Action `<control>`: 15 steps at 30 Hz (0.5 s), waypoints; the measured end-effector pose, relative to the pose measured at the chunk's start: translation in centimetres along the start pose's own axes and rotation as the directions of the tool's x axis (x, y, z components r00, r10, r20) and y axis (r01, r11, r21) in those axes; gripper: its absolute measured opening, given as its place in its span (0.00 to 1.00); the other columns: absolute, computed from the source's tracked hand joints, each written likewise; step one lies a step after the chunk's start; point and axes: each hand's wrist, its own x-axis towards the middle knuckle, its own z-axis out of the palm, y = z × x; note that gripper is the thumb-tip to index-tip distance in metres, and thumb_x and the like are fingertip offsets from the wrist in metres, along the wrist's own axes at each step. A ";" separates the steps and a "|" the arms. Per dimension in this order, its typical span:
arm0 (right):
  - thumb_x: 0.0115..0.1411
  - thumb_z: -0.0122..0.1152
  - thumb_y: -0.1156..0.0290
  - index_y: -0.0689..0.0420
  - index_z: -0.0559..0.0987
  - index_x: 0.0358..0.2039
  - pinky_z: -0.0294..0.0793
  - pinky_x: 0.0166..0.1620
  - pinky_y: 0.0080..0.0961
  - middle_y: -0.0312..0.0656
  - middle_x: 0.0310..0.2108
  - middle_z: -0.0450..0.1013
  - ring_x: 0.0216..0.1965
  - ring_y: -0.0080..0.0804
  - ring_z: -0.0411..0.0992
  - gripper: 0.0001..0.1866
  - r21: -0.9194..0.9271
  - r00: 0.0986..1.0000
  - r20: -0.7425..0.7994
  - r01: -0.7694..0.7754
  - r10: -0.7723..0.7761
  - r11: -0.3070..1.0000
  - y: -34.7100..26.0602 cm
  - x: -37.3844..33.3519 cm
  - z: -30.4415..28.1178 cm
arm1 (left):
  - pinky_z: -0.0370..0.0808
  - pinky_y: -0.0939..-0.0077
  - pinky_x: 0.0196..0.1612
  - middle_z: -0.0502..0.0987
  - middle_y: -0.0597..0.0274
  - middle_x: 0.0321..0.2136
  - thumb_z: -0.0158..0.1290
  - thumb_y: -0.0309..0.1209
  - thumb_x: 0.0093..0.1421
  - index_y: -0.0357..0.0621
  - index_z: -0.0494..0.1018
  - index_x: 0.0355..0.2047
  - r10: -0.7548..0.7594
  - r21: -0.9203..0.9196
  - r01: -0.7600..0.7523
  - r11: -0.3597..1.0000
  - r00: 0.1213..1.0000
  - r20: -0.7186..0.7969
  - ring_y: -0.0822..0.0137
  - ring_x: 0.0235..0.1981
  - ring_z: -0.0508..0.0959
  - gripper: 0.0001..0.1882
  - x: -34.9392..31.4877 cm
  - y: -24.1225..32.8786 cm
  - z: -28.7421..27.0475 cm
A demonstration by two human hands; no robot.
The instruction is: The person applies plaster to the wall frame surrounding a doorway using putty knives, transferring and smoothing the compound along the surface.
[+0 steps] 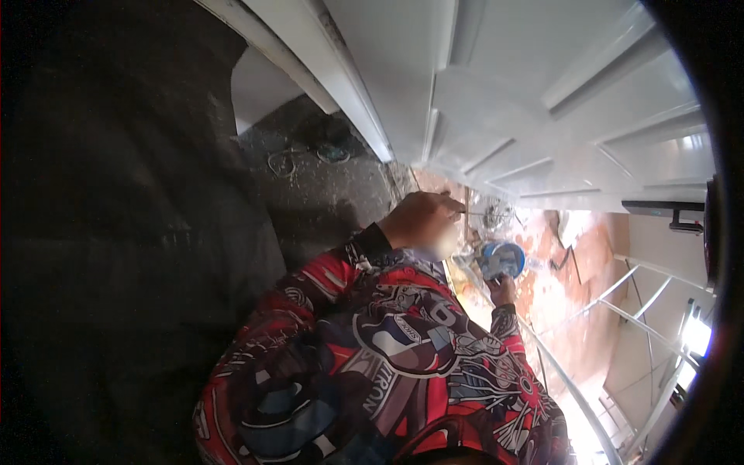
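My left hand (422,221) is raised in front of my chest, near the edge of the white panelled surface. Its fingers are curled together, and a thin line sticks out past the fingertips; what it grips is too small and blurred to name. Lower and to the right, my right hand (504,290) has its fingers closed at the near side of a round blue tub (491,267). Something pale greyish shows inside the tub's open top. Both forearms are in long, patterned red and dark sleeves.
A large white panelled door (527,93) leans over the upper right, with a black handle (663,209) on it. White metal bars (612,298) stand at the right. Below lies a stained reddish floor (570,287). Dark cloth-like material (124,232) fills the left.
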 end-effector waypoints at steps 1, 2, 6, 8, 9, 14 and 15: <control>0.52 0.67 0.72 0.59 0.74 0.41 0.79 0.42 0.40 0.44 0.39 0.75 0.36 0.41 0.76 0.16 0.696 0.958 -0.034 -0.182 0.285 0.694 2.8 -0.4 -0.5 | 0.75 0.57 0.37 0.77 0.50 0.28 0.52 0.31 0.60 0.41 0.76 0.34 0.008 0.001 -0.008 1.000 0.998 0.065 0.48 0.32 0.78 0.07 -0.1 0.0 0.5; 0.52 0.67 0.72 0.59 0.74 0.41 0.79 0.42 0.40 0.44 0.39 0.75 0.36 0.41 0.76 0.16 0.693 0.947 -0.063 -0.186 0.316 0.696 5.3 -1.4 -1.7 | 0.75 0.56 0.37 0.77 0.50 0.27 0.52 0.31 0.59 0.42 0.75 0.33 0.017 -0.006 -0.017 1.000 0.992 0.126 0.48 0.32 0.78 0.07 -0.2 -0.1 1.0; 0.47 0.71 0.79 0.64 0.74 0.42 0.79 0.43 0.38 0.44 0.40 0.76 0.36 0.42 0.77 0.20 0.150 0.985 -0.169 -0.009 0.034 0.989 6.4 -1.9 -3.3 | 0.76 0.57 0.36 0.77 0.52 0.26 0.52 0.30 0.58 0.42 0.74 0.32 0.043 -0.023 -0.041 0.999 0.995 0.085 0.48 0.30 0.79 0.06 -0.5 -1.7 2.9; 0.56 0.62 0.77 0.65 0.73 0.44 0.79 0.47 0.39 0.45 0.43 0.75 0.43 0.42 0.76 0.15 0.792 0.925 -0.009 -0.226 0.381 0.567 -1.4 0.8 0.1 | 0.75 0.56 0.35 0.77 0.51 0.27 0.53 0.30 0.58 0.40 0.75 0.34 -0.035 0.034 0.032 0.999 0.996 0.077 0.47 0.30 0.78 0.07 -1.8 -3.2 2.1; 0.56 0.62 0.77 0.65 0.73 0.44 0.79 0.47 0.39 0.45 0.43 0.75 0.43 0.42 0.76 0.15 0.787 0.916 -0.045 -0.213 0.398 0.578 -1.3 -0.3 -1.2 | 0.75 0.56 0.34 0.77 0.49 0.28 0.53 0.30 0.58 0.38 0.76 0.35 -0.024 0.012 0.023 1.000 0.992 0.120 0.46 0.30 0.78 0.08 -1.3 -3.2 2.1; 0.66 0.45 0.67 0.61 0.70 0.50 0.74 0.53 0.51 0.48 0.49 0.71 0.50 0.46 0.71 0.16 0.663 0.861 -0.223 -0.210 0.458 0.718 -2.4 -0.3 -0.5 | 0.74 0.57 0.31 0.76 0.49 0.26 0.52 0.31 0.59 0.42 0.76 0.35 0.039 -0.018 -0.036 0.999 0.987 0.154 0.47 0.28 0.78 0.07 -0.4 -6.7 1.5; 0.65 0.45 0.68 0.60 0.70 0.50 0.72 0.55 0.53 0.47 0.50 0.71 0.50 0.47 0.71 0.16 0.678 0.832 -0.231 -0.234 0.504 0.697 -3.3 0.3 0.3 | 0.74 0.57 0.31 0.76 0.49 0.26 0.52 0.31 0.59 0.42 0.76 0.35 0.036 -0.023 -0.033 0.999 0.988 0.152 0.47 0.28 0.78 0.07 -0.4 -7.6 0.4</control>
